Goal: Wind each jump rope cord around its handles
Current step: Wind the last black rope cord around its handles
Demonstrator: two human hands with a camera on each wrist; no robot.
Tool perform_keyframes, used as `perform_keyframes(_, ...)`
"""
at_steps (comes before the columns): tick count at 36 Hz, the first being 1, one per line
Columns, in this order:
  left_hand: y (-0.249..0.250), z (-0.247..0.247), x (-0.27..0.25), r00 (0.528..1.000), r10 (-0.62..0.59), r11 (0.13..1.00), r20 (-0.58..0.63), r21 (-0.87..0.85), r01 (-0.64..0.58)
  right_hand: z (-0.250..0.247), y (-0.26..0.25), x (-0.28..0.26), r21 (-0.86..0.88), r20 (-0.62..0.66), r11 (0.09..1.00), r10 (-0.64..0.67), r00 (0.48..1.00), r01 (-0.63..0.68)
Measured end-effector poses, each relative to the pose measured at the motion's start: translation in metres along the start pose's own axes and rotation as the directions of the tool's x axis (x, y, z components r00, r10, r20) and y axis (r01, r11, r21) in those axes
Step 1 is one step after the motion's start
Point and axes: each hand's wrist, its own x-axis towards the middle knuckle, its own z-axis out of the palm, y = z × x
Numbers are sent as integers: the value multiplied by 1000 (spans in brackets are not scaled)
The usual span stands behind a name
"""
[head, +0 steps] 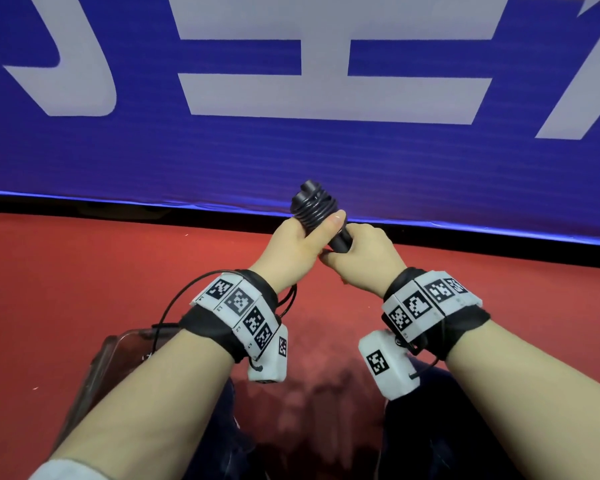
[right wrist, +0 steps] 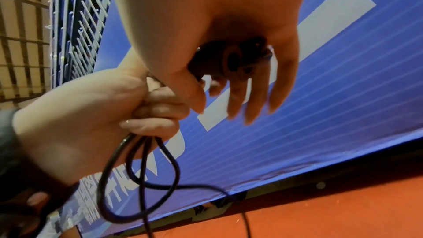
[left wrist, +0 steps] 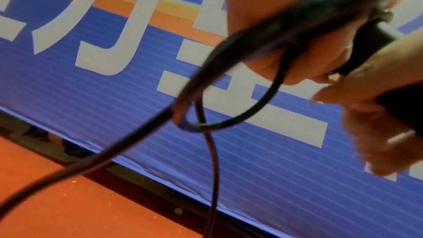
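Left hand point(head: 293, 249) grips the paired black plastic jump-rope handles point(head: 321, 216) above the red floor point(head: 84, 271) — steadying them. Right hand point(head: 364, 258) clasps their base; thin black cord point(right wrist: 139, 178) dangles — coils incomplete.

both forearms forward, left hand point(head: 293, 249) and right hand point(head: 368, 256) touching, fingers curled in grips

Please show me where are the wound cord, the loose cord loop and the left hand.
wound cord point(head: 313, 206), head view, on the coils around the handles
loose cord loop point(right wrist: 137, 178), right wrist view, on the hanging strands
left hand point(head: 293, 249), head view, on its back
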Motion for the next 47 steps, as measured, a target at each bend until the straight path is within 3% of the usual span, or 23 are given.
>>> perform_keyframes(3, 2, -4, 0, 1000, -11, 1000, 21, -21, 11, 1, -2, -1, 125, 24, 992, 33, 999, -36)
perform_keyframes(7, 4, -10, -2, 998, -25, 999, 54, -40, 28, 0, -5, 0, 166, 20, 986, 24, 1000, -27)
perform_keyframes(14, 2, -13, -1, 996, -57, 992, 68, -106, 64, -1, -12, 2, 128, -13, 991, 48, 999, -46)
perform_keyframes(20, -1, -12, -1, 995, -44, 998, 91, -35, 48, -2, -13, 2, 89, -29, 993, 79, 996, -77)
perform_keyframes(24, -5, -10, -2, 990, -93, 993, 106, -57, 99, -3, -9, 5, 31, -26, 994, 105, 994, -105)
perform_keyframes(30, -7, -3, -3, 992, -112, 992, 62, 60, 109, -7, -4, 9, -77, -44, 988, 130, 990, -133)
perform_keyframes(40, -39, -2, 3, 974, -81, 946, 212, 323, 8, -22, 9, 17, -130, -103, 963, 225, 969, -237)
perform_keyframes(47, -47, -2, 1, 926, -219, 935, 307, 337, 109, -24, 15, 19, -182, -104, 955, 217, 971, -233)
